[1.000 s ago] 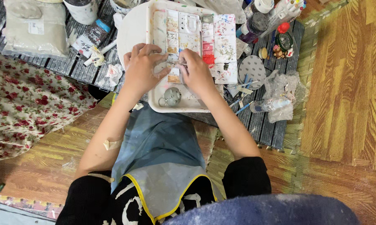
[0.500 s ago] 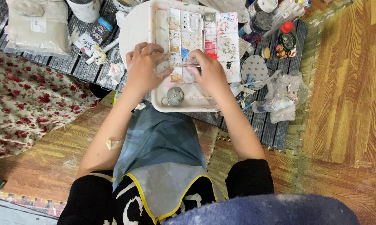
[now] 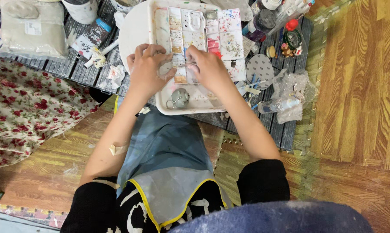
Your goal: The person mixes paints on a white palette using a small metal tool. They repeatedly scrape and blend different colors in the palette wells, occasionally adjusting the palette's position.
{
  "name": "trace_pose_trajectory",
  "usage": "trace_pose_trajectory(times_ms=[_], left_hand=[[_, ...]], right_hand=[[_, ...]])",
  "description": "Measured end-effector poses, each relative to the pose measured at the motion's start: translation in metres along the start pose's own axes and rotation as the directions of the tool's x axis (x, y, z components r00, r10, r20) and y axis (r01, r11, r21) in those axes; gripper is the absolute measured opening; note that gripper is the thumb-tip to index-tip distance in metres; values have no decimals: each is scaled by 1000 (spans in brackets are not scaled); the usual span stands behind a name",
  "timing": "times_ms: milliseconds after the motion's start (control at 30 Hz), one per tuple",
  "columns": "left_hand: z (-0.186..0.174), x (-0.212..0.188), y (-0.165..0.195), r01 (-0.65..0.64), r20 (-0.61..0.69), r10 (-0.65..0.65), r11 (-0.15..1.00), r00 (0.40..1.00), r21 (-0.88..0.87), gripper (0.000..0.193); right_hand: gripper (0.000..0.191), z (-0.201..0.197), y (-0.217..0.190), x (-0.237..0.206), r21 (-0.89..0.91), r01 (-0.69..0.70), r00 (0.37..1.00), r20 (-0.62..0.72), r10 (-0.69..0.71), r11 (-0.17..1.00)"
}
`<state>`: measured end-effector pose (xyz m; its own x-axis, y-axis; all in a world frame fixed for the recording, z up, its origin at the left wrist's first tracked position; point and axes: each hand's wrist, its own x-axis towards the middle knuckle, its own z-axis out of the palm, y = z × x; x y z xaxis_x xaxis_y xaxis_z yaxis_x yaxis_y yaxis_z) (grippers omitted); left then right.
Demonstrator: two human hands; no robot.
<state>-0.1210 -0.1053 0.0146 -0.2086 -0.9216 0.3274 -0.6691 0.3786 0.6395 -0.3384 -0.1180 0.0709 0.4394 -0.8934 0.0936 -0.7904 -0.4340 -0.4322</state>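
Both hands have slid slightly toward the paint palette (image 3: pixel 195 47)'s near edge. Left hand (image 3: pixel 148 69) rests curled on it; right hand (image 3: pixel 208 67) pinches a thin tool (image 3: pixel 187 64) over the wells, seemingly mid-mixing; steadiness matters next.

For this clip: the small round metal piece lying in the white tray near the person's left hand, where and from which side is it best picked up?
Probably by its round body, pinched across the edges from straight above. The metal piece lies flat on the tray floor, apart from both the left hand and the right hand. The tray's raised rim blocks a low sideways approach, while the top is open.
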Motion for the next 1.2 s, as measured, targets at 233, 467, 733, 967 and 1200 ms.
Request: trace_pose_trajectory(times_ms=[233,467,733,967,1200], left_hand=[[-4,-1,6,23,9,-23,1000,1000,-1,38],[-6,-7,14,-6,-34,6,1000,999,-4,38],[-7,-8,20,18,-29,-19,999,999,-40,36],[-9,-10,28,-16,-73,15,1000,997,-21,37],[-15,-9,25,-30,5,31,998,1000,-46,53]], right_hand=[[30,-4,-9,6,-1,-13,1000,10,13,1000],[31,1,-15,-2,22,44,993,-107,-42,999],[29,-8,-8,-17,-32,-12,997,-71,9,999],[27,-9,-9,-23,-117,-34,998,-61,27,993],[28,-12,-9,-18,-69,-25,999,-37,22,997]])
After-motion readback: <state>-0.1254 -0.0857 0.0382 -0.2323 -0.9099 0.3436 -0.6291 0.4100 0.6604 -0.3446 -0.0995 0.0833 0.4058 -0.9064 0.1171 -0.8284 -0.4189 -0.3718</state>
